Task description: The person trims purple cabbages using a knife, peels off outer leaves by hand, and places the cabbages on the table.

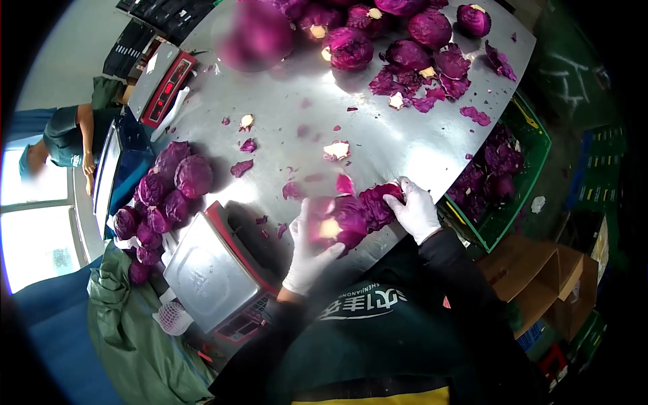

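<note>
"Head view: left grip [305, 256] wrapped round the red cabbage [352, 219], right grip [417, 210] pinching an outer leaf [379, 206] beside it!"

"Which step?"

"Leaf-stripping, I'd judge; next calls for a steady left, an outward right pull."

"And how's that cabbage pointing?"

"Pale stem end [330, 228] towards us, on the left grip's side; roundish, no clear long axis!"
</note>
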Motion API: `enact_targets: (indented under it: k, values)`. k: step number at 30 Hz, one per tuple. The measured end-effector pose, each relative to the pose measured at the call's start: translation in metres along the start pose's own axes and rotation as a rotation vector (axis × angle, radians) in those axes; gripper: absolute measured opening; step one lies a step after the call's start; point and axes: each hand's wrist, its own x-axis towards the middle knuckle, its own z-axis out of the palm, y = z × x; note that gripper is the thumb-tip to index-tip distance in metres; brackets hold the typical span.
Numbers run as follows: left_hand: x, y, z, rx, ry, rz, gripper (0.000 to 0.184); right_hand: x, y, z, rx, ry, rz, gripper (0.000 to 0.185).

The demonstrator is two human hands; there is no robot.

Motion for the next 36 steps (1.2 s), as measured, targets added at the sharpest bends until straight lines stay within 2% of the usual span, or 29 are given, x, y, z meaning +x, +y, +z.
enact_targets:
  k: [1, 2, 3, 4, 6, 7, 8, 10, 11, 12, 14, 16, 18, 21, 22, 23, 24, 25, 26, 28, 29, 30, 32, 34, 36]
  values:
    - [0.001, 0.008, 0.001, 0.035, -0.024, 0.027, 0.108, 0.002, -0.006, -0.004, -0.232, 0.105, -0.125, 0.051]
    - [0.0, 0.018, 0.001, 0.07, -0.055, 0.052, 0.107, 0.004, -0.019, -0.018, -0.033, 0.066, -0.172, 0.063]
    - [0.001, 0.031, 0.002, -0.101, -0.079, -0.071, 0.105, 0.004, -0.039, -0.039, -0.034, 0.046, -0.284, 0.068]
    - [0.005, 0.029, -0.001, -0.008, -0.108, -0.018, 0.105, 0.004, -0.058, -0.053, -0.037, 0.028, -0.395, 0.073]
    - [0.012, 0.023, -0.008, 0.17, -0.178, 0.088, 0.105, 0.004, -0.074, -0.056, -0.099, -0.204, -0.484, 0.078]
    - [0.015, 0.033, -0.009, 0.003, -0.247, 0.043, 0.103, 0.007, -0.067, -0.04, -0.202, -0.256, -0.498, 0.086]
    - [0.02, 0.032, -0.013, 0.156, -0.275, 0.116, 0.102, 0.009, -0.064, -0.033, -0.087, -0.298, -0.456, 0.078]
    - [0.022, 0.042, -0.02, 0.039, -0.342, -0.03, 0.102, 0.021, -0.067, -0.035, 0.04, -0.412, -0.225, 0.064]
    - [0.023, 0.04, -0.022, -0.007, -0.368, -0.02, 0.102, 0.024, -0.058, -0.025, -0.036, -0.255, -0.283, 0.051]
    - [0.023, 0.037, -0.023, 0.04, -0.372, 0.021, 0.103, 0.029, -0.056, -0.018, -0.025, -0.22, -0.194, 0.041]
    - [0.024, 0.032, -0.025, 0.133, -0.394, 0.104, 0.105, 0.036, -0.037, -0.007, -0.041, -0.209, -0.151, 0.054]
    - [0.025, 0.032, -0.028, 0.09, -0.416, 0.092, 0.106, 0.032, -0.037, 0.001, 0.072, -0.135, -0.295, 0.044]
    - [0.02, 0.034, -0.031, 0.138, -0.431, 0.112, 0.106, 0.027, -0.036, 0.013, 0.259, -0.237, -0.279, 0.041]
    - [0.012, 0.051, -0.029, 0.383, -0.418, 0.262, 0.104, 0.019, -0.064, -0.009, 0.01, -0.283, -0.216, 0.034]
    - [0.007, 0.065, -0.022, 0.397, -0.375, 0.245, 0.11, 0.014, -0.074, -0.013, -0.094, -0.281, -0.203, 0.034]
    - [0.005, 0.065, -0.007, 0.392, -0.227, 0.241, 0.114, 0.008, -0.071, 0.0, -0.12, -0.139, -0.315, 0.032]
    - [0.003, 0.065, 0.009, 0.385, -0.073, 0.232, 0.118, 0.003, -0.07, 0.007, -0.068, -0.066, -0.396, 0.029]
    - [0.002, 0.057, 0.02, 0.478, 0.083, 0.14, 0.124, 0.001, -0.073, 0.008, -0.073, -0.059, -0.424, 0.029]
    - [0.001, 0.055, 0.018, 0.405, 0.063, 0.105, 0.126, 0.001, -0.076, 0.006, -0.079, -0.044, -0.452, 0.029]
    - [-0.002, 0.052, 0.014, 0.346, 0.029, 0.1, 0.129, 0.019, -0.074, -0.005, -0.021, -0.177, -0.376, 0.028]
    - [-0.005, 0.049, 0.012, 0.361, 0.019, 0.127, 0.129, 0.032, -0.076, -0.009, -0.158, -0.203, -0.284, 0.031]
    - [-0.009, 0.044, 0.007, 0.388, 0.03, 0.144, 0.127, 0.044, -0.063, 0.0, -0.128, -0.103, -0.271, 0.036]
    - [-0.015, 0.032, -0.004, 0.096, 0.011, 0.111, 0.122, 0.06, -0.064, -0.002, -0.165, -0.122, -0.15, 0.04]
    - [-0.028, 0.017, -0.024, 0.396, 0.05, 0.099, 0.107, 0.067, -0.071, -0.006, -0.141, -0.143, -0.131, 0.041]
    - [-0.038, 0.024, -0.022, -0.121, 0.127, -0.119, 0.103, 0.07, -0.075, -0.003, -0.092, -0.115, -0.054, 0.041]
